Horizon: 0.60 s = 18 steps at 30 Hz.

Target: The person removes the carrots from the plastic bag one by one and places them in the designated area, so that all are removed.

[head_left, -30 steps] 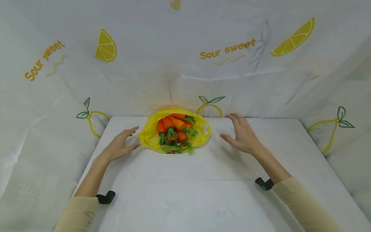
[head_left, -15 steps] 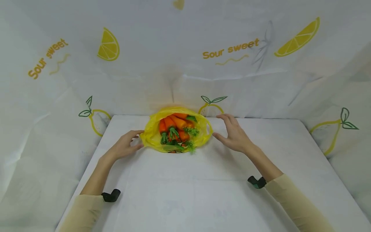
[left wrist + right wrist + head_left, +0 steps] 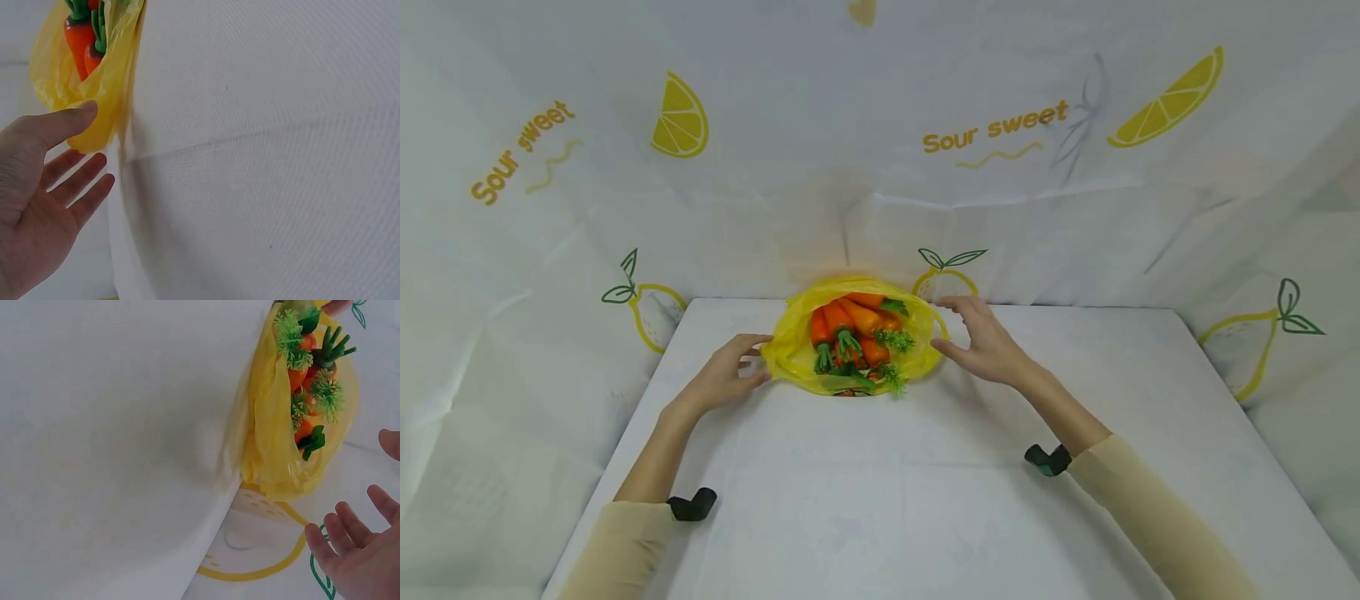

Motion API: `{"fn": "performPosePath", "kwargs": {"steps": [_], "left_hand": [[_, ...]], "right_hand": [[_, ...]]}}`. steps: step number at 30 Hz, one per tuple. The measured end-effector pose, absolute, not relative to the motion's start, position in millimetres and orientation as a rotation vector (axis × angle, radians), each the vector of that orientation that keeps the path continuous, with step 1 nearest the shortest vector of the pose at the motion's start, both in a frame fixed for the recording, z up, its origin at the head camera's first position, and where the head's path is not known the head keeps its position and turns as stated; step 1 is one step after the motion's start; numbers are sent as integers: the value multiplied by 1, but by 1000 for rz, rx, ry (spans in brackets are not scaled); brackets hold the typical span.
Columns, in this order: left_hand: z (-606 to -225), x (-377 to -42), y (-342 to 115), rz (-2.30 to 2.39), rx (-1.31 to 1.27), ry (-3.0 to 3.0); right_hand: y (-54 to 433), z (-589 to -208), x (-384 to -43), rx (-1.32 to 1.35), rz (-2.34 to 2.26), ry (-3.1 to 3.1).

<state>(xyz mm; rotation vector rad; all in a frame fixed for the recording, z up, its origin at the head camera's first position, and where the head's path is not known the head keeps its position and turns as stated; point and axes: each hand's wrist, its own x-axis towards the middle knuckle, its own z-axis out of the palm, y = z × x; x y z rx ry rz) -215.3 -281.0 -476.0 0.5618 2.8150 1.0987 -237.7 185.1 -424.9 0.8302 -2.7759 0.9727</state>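
A yellow plastic bag lies at the back of the white table, its mouth facing me. Inside are several orange carrots with green tops, and feathery leaves poke over the lower rim. My left hand is at the bag's left edge; in the left wrist view its thumb overlaps the yellow plastic, with the other fingers extended below. A firm grip is not visible. By the right handle loop, my right hand has fingers and thumb spread. The right wrist view shows that hand apart from the bag.
A white cloth with lemon prints hangs directly behind the table and along both sides. The white tabletop stretches from the bag toward me. Black wrist devices sit at both sleeve cuffs.
My right hand has moved left to the bag's right handle. The left hand has moved slightly right, reaching the bag's left edge. The bag has stayed in place on the table.
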Motion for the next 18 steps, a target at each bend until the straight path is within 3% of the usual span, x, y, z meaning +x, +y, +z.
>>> {"fn": "performPosePath", "kwargs": {"steps": [18], "left_hand": [[-478,-213,-277,1170,490,2786]], "right_hand": [[124,-429,-261,981,1151,-2704]]}}
